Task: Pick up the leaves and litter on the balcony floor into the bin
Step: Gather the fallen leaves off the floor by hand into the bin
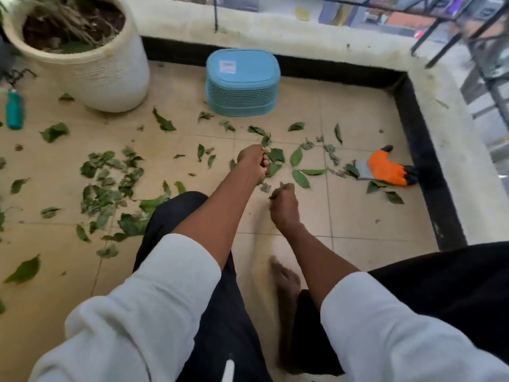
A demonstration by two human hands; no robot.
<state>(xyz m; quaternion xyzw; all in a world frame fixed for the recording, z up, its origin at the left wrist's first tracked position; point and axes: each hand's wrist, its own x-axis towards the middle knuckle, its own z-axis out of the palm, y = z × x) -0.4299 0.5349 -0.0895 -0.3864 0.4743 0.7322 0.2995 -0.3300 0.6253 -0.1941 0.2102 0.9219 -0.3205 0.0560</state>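
A person is crouching on a tiled balcony floor (pixel 358 221), both arms reaching forward into a scatter of green leaves. The left hand (pixel 254 162) is curling its fingers around what looks like the stem end of a leafy sprig (pixel 294 169), whose leaves are fanning out just to the right of that hand. The right hand (pixel 285 208), nearer the body, is closing on a few small leaf scraps (pixel 283 186) at its fingertips; how many it has hold of cannot be told. The blue bin (pixel 242 84) is sitting bottom-up on the floor well beyond both hands, so it appears to need righting before anything can go in. A thick patch of leaves (pixel 110 183) is lying far to the left of the left hand, and an orange and grey glove (pixel 385 169) is resting well to the right of the sprig, with more leaves around it. To do this step well, the person is probably best gathering whole sprigs by the stem, filling each fist before carrying, and working outward from the hands toward the heavier patch. A white planter (pixel 110 73) and a teal bottle (pixel 14 108) are standing off to the far left.
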